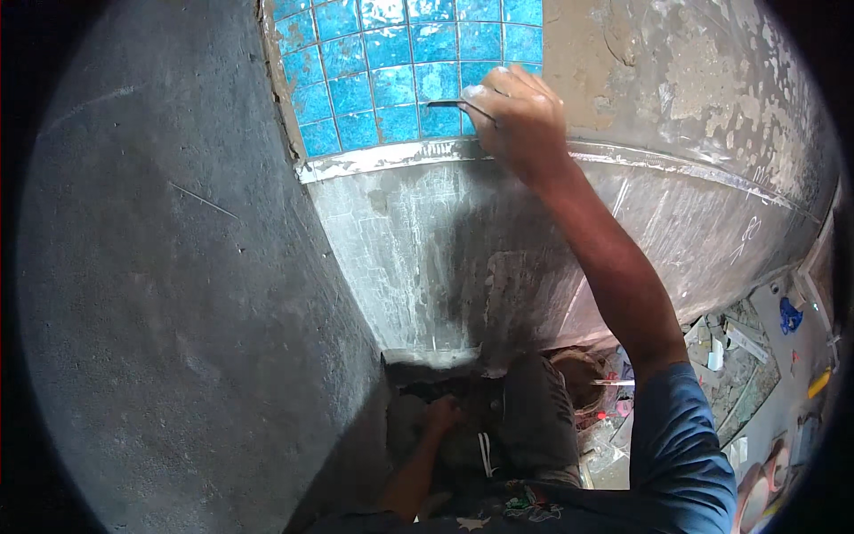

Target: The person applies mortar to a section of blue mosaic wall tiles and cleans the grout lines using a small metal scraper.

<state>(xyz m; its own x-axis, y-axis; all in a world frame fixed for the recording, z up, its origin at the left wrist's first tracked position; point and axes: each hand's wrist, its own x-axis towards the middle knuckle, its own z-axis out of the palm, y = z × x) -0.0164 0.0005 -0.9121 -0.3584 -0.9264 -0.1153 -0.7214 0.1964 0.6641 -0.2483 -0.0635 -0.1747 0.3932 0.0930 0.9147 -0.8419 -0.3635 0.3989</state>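
Note:
My right hand [523, 111] is raised against blue glossy tiles [351, 93] set in a grid on the wall. Its fingers are closed round a thin dark tool [445, 104] with a slender, slightly bent end. The tool's tip points left and lies over the lower rows of tile, near a joint. White residue marks the fingers. Low down by my legs, my left hand [443, 414] hangs in deep shadow, and its fingers cannot be made out.
A pale ledge [391, 160] runs under the tiles, above a curved grey wall [418, 249]. A dark rough wall [178, 267] fills the left. Bare mortar [578, 71] lies right of the tiles. At lower right are a brown bucket [578, 378], scraps and a blue crumpled item [789, 316].

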